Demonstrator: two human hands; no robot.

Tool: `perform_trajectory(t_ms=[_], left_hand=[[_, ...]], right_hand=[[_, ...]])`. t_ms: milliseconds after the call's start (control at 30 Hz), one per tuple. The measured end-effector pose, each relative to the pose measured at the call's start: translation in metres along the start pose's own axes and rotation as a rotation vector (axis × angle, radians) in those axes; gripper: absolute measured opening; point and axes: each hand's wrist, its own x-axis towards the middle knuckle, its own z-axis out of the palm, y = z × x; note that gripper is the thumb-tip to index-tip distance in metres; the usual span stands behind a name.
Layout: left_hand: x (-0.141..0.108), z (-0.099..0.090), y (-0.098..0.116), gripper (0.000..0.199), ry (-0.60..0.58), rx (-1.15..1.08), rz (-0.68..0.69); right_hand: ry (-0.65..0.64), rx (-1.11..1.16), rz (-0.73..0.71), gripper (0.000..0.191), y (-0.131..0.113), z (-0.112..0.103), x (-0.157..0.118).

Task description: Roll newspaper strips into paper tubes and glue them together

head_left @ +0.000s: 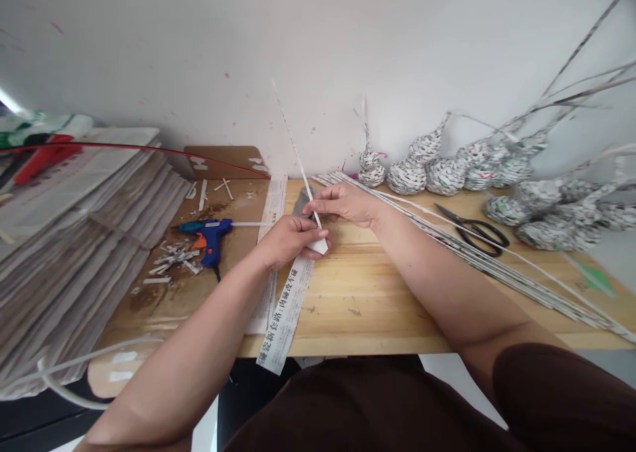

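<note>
Both arms extend fwd. and converge near ctr. L forearm, bare, runs diag. up to the R; R forearm, bare, runs diag. up to the L, w/ a dk. sleeve over the upper arm. L wrist approx. str. R wrist bent, hand pointing L. L hand: thumb on top, other fingers below, pinch grip. R hand: slightly higher & to the R, thumb & index in pinch pos., tips near L thumb.

I have the paper tube mid-frame above the table, glue gun left, scissors right, newspaper stack far left.
</note>
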Motion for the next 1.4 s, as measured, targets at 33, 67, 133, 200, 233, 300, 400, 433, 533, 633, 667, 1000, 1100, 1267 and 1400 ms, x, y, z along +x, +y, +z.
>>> perform_trajectory(t_ms=[33, 67, 133, 200, 233, 300, 400, 433, 533, 633, 667, 1000, 1100, 1267, 1400], left_hand=[[-0.0004, 0.0005, 0.0006, 0.028, 0.0, 0.001, -0.005], [-0.0008, 0.001, 0.0012, 0.028, -0.003, 0.003, -0.009], [-0.0015, 0.002, 0.0019, 0.029, -0.014, 0.011, -0.018], [-0.0022, 0.0027, 0.0023, 0.03, -0.02, 0.017, -0.019], [-0.0025, 0.0029, 0.0025, 0.03, -0.021, 0.018, -0.017], [-0.003, 0.0031, 0.0026, 0.03, -0.021, 0.011, -0.01], [-0.0033, 0.0035, 0.0028, 0.029, -0.027, 0.014, -0.007], [-0.0034, 0.0036, 0.003, 0.03, -0.026, 0.021, -0.004], [-0.0033, 0.0037, 0.0037, 0.031, -0.021, 0.035, 0.011], [-0.0029, 0.0036, 0.004, 0.031, -0.017, 0.027, 0.017], [-0.0028, 0.0035, 0.004, 0.031, -0.015, 0.023, 0.016], [-0.0033, 0.0032, 0.0028, 0.033, -0.022, -0.01, 0.016], [-0.0033, 0.0032, 0.0019, 0.034, -0.048, 0.0, 0.024], [-0.0046, 0.0034, 0.0037, 0.034, -0.034, 0.002, 0.016], [-0.005, 0.0035, 0.0058, 0.033, -0.037, 0.005, 0.021]], right_hand=[[-0.04, -0.019, 0.008, 0.033, -0.0004, -0.0006, -0.0005], [-0.057, -0.03, 0.014, 0.033, -0.0006, -0.001, -0.0008], [-0.012, -0.017, 0.016, 0.032, -0.0006, -0.0009, -0.0009], [0.057, 0.014, 0.006, 0.033, -0.0005, -0.0004, -0.0008], [0.063, 0.021, 0.002, 0.034, -0.0006, -0.0005, -0.001], [-0.003, 0.004, 0.008, 0.033, -0.0011, -0.0013, -0.0015], [-0.072, -0.023, 0.022, 0.032, -0.0014, -0.003, -0.0016], [-0.041, -0.017, 0.018, 0.031, -0.0013, -0.0031, -0.0013], [0.093, -0.002, -0.022, 0.033, -0.0012, -0.003, -0.0002], [0.014, -0.036, -0.016, 0.031, -0.0024, -0.0033, -0.0008], [-0.022, -0.049, -0.009, 0.031, -0.0029, -0.0032, -0.0011], [-0.071, -0.053, -0.009, 0.032, -0.0064, -0.001, -0.0033], [0.011, -0.049, 0.0, 0.032, -0.0066, -0.0016, -0.0037], [-0.054, -0.068, 0.029, 0.032, -0.0073, -0.0014, -0.0037], [0.038, -0.052, -0.03, 0.034, -0.007, -0.0002, -0.0029]])
